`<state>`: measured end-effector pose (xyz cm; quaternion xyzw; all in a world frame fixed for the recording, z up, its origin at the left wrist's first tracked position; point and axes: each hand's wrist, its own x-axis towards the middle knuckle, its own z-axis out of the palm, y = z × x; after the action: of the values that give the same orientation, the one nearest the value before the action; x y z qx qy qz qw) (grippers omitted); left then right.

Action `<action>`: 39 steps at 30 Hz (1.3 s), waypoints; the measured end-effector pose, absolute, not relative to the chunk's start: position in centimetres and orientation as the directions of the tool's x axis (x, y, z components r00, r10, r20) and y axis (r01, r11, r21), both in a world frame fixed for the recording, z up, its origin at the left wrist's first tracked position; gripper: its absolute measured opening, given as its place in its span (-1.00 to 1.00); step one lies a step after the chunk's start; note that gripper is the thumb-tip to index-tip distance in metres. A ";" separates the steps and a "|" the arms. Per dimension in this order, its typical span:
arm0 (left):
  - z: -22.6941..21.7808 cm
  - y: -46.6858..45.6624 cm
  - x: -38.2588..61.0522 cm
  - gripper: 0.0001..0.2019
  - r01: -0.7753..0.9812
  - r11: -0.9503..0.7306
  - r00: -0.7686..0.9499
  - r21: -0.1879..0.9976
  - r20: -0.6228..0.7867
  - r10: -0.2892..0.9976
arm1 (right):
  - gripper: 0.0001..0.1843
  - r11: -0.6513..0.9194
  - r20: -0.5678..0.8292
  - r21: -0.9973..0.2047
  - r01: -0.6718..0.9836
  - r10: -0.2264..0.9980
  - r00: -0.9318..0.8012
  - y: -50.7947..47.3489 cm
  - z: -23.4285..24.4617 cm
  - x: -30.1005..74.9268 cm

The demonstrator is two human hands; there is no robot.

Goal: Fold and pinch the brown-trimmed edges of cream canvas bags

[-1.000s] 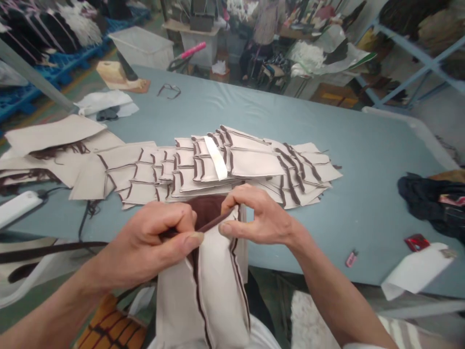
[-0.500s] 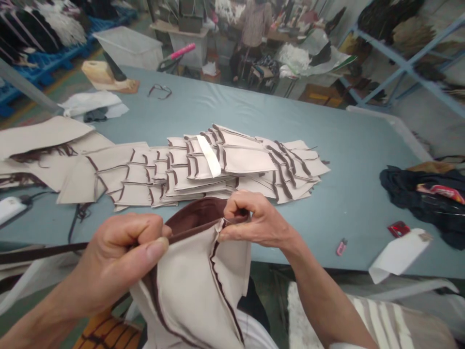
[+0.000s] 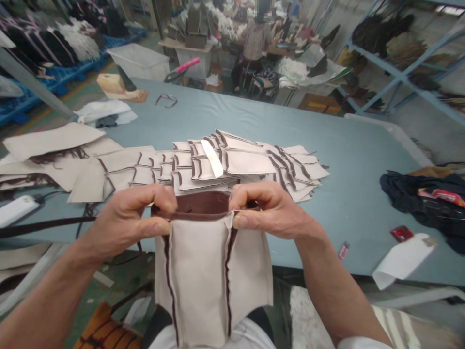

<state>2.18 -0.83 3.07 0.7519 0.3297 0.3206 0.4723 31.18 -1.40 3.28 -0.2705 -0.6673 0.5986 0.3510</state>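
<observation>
Between my two hands hangs a sewn cream fabric piece with a dark brown lining and brown-edged seams running down it. My left hand pinches its brown top edge near the left seam. At the right seam, my right hand grips the same edge between thumb and curled fingers. The mouth gapes a little, so the brown inside shows. Just beyond my hands, a stack of similar cream pieces with brown edges lies overlapped on the blue-grey table. A pale strip rests on that stack.
More cream pieces lie at the left, near a white power strip. Eyeglasses and a wooden-based tool sit at the back. Rightward are a pink lighter, white paper and dark cloth. A person is far behind.
The cream piece has turned to hang straighter, facing me, with its top edge pulled level. My left hand has moved slightly up; both hands keep hold.
</observation>
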 end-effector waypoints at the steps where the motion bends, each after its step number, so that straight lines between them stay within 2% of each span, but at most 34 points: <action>1: 3.4 -0.8 2.4 -0.53 0.236 -0.376 0.596 0.896 0.172 0.785 | -0.52 0.149 0.146 -0.988 -0.047 0.768 -0.624 -1.4 3.4 31.2; 4: 4.3 -0.9 3.9 -0.69 0.306 -0.491 0.621 0.815 0.220 0.752 | -0.55 0.188 0.141 -0.982 0.000 0.739 -0.659 -1.6 3.8 31.0; 7: 4.7 -1.4 5.9 -0.88 0.304 -0.574 0.638 0.760 0.284 0.715 | -0.61 0.277 0.197 -0.961 0.017 0.725 -0.660 -1.9 4.1 30.9; 10: 4.8 -1.9 7.3 -0.95 0.305 -0.628 0.645 0.716 0.330 0.689 | -0.64 0.408 0.267 -0.910 0.080 0.722 -0.639 -2.3 4.3 31.3; 15: 4.6 -2.5 8.0 -0.90 0.339 -0.748 0.670 0.571 0.411 0.618 | -0.73 0.571 0.346 -0.789 0.227 0.719 -0.603 -3.4 4.2 32.2; 21: 4.7 -2.5 8.7 -0.89 0.354 -0.850 0.720 0.390 0.466 0.514 | -0.78 0.631 0.393 -0.723 0.281 0.711 -0.583 -4.1 3.8 32.7; 26: 5.0 -2.5 9.1 -0.85 0.408 -0.838 0.766 0.361 0.364 0.530 | -0.80 0.646 0.410 -0.701 0.304 0.713 -0.570 -4.2 3.5 32.7; 29: 4.8 -2.6 9.1 -0.81 0.434 -0.836 0.749 0.337 0.381 0.542 | -0.80 0.627 0.390 -0.713 0.312 0.726 -0.567 -4.2 3.4 32.7; 31: 4.7 -2.6 9.0 -0.82 0.431 -0.831 0.723 0.351 0.417 0.551 | -0.81 0.613 0.373 -0.724 0.317 0.734 -0.568 -4.2 3.3 32.7; 33: 4.6 -2.5 8.9 -0.84 0.427 -0.793 0.695 0.435 0.403 0.595 | -0.83 0.599 0.354 -0.728 0.332 0.744 -0.566 -4.3 3.3 32.5; 36: 4.7 -2.4 9.0 -0.86 0.418 -0.662 0.664 0.622 0.287 0.690 | -0.86 0.559 0.321 -0.752 0.350 0.774 -0.546 -4.3 3.4 32.0; 39: 4.9 -2.4 9.1 -0.84 0.402 -0.512 0.618 0.759 0.188 0.763 | -0.84 0.472 0.266 -0.831 0.295 0.802 -0.535 -4.3 3.2 31.3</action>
<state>9.13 -2.44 4.94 0.8296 0.3510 0.2602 0.3476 31.27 -4.34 3.16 -0.3473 -0.7899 0.3788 0.3346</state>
